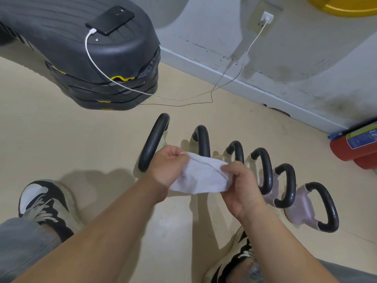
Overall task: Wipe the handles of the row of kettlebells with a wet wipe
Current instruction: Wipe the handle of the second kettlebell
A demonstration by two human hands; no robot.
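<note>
Over at nine o'clock a black-and-white shoe (43, 201) stands flat on the beige floor (61, 139), and up at eleven o'clock a phone (110, 20) lies on a stack of black steps (85, 58), its white cable (234, 78) running off to a charger (267, 17) at one o'clock. Dead centre, the left hand (169, 167) pinches the upper left edge of the white wipe (201, 176) between thumb and fingers, and the right hand (242, 190) grips its right edge, fingers closed on the cloth, which is spread between them! It hangs above the row of kettlebells (265, 170), touching no handle. Six black handles run from the centre out towards four o'clock, the two nearest the wall partly hidden behind the hands. A red extinguisher (350, 150) lies at three o'clock against the wall, and a second shoe (234, 258) sits at six o'clock.
</note>
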